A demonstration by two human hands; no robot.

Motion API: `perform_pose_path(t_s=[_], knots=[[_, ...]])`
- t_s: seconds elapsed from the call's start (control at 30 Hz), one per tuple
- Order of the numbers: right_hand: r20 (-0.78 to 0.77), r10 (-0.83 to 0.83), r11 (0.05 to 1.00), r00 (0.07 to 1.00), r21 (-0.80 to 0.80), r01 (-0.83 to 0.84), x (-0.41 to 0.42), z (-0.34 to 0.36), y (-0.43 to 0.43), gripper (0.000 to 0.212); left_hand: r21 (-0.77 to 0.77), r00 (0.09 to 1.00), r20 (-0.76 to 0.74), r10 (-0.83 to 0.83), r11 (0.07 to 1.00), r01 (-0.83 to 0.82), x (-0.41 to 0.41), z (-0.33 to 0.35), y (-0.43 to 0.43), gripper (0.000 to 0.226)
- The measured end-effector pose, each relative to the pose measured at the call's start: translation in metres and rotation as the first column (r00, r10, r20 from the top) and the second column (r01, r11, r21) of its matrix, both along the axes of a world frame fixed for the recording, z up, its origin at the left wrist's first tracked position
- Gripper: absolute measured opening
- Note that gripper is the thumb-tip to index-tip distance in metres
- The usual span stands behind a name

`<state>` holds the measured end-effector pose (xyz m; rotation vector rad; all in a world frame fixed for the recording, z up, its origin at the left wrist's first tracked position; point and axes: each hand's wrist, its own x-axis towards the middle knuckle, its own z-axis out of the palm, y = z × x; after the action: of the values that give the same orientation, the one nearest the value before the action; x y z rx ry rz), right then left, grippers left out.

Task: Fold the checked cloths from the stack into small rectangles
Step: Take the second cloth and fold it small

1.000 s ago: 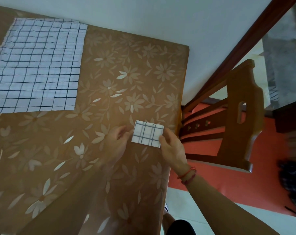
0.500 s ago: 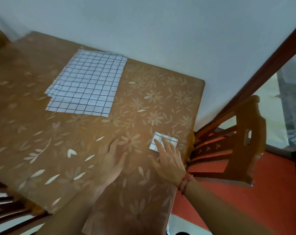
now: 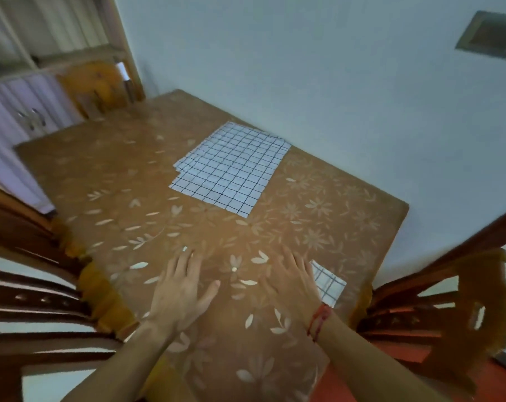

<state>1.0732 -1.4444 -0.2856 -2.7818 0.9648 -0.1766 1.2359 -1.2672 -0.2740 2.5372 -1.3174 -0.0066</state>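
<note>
Brown floral desk against a pale wall — left hand and right hand lie flat, fingers straight, holding nothing; folded cloth just right of the right hand, stack of checked cloths ahead, well apart, roughly midway between both hands

A table with a brown flower-patterned covering is holding a flat stack of checked cloths toward 1 o'clock. A small folded cloth is lying at 4 o'clock near the edge, and the left hand and right hand are lying palms-down around 6 o'clock.
</note>
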Motion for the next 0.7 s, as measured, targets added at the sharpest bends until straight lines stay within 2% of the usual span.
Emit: perform_pose_path(t_s=[0.1, 0.23, 0.47, 0.7], knots=[[0.053, 0.04, 0.999, 0.998, -0.038, -0.038, 0.01, 0.007, 0.003, 0.058, -0.004, 0.998, 0.036, 0.056, 0.998, -0.056, 0.003, 0.007, 0.011, 0.067], [0.087, 0.066, 0.996, 0.994, -0.061, -0.061, 0.019, 0.018, 0.005, 0.066, -0.024, 0.992, 0.056, 0.116, 0.993, -0.115, 0.005, 0.018, 0.02, 0.067], [0.097, 0.165, 0.986, 0.981, -0.019, -0.164, 0.031, 0.031, -0.003, 0.063, -0.068, 0.98, 0.087, 0.177, 0.983, -0.171, 0.007, 0.028, 0.033, 0.066], [0.091, 0.173, 0.985, 0.981, 0.003, -0.174, 0.034, 0.037, -0.006, 0.064, -0.054, 0.976, 0.078, 0.202, 0.979, -0.198, 0.005, 0.027, 0.029, 0.065]])
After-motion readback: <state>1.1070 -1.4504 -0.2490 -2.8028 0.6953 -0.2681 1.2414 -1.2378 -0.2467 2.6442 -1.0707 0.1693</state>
